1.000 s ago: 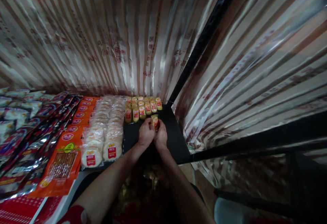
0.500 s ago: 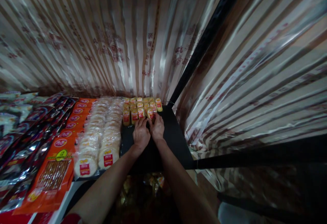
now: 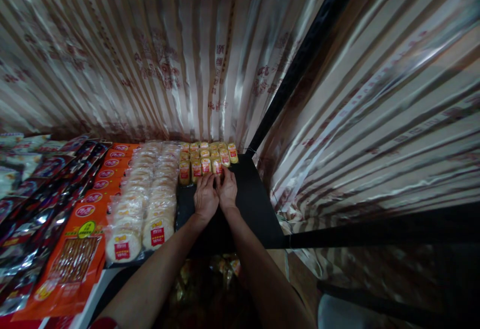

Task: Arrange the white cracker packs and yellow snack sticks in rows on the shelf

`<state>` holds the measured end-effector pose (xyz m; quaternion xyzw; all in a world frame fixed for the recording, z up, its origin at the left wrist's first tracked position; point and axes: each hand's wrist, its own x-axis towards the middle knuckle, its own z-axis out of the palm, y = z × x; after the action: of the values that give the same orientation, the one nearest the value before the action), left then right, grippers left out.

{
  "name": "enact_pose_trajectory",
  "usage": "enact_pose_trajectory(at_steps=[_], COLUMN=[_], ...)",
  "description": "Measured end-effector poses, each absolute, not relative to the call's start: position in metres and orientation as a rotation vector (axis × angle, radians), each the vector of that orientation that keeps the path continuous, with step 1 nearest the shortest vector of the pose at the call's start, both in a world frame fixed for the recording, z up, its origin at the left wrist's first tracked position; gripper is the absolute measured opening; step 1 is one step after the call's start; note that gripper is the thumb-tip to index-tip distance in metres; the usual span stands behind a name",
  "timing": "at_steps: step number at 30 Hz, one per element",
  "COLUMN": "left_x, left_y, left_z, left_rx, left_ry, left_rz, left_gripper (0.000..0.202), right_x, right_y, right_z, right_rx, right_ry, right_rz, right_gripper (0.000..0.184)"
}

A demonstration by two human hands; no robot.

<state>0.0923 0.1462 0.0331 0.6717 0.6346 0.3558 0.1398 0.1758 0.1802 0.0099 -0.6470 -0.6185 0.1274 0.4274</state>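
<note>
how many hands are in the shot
2: the left hand and right hand lie side by side on the black shelf, fingertips at the small yellow snack packs.

the small yellow snack packs (image 3: 205,161) are wrapped in glossy clear plastic with red paper-like labels. the round rice cracker packs (image 3: 150,204) sit in shiny transparent film. the orange packets (image 3: 80,249) look smooth and glossy, the dark packets (image 3: 26,229) foil-like and reflective. the shelf (image 3: 255,209) is matt black. the striped backing (image 3: 168,54) shines like metallic foil.
</note>
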Motion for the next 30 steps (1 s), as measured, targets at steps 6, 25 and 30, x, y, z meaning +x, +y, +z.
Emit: enact_pose_trajectory(at_steps=[6,25,30], left_x=[0.089,0.091,0.090], left_y=[0.147,0.098,0.055], left_z=[0.033,0.038,0.030], left_rx=[1.949,1.889,1.918], left_ry=[1.812,1.772,1.676], left_rz=[1.039,0.917,0.869], left_gripper=[0.045,0.030,0.031], right_x=[0.173,0.178,0.180], right_y=[0.182,0.110,0.064], right_z=[0.007,0.006,0.011], right_rx=[-1.656,-1.651,-1.612], right_ry=[-1.552,-1.538,-1.536], right_rz=[0.279,0.384,0.444], right_gripper=[0.038,0.038,0.035])
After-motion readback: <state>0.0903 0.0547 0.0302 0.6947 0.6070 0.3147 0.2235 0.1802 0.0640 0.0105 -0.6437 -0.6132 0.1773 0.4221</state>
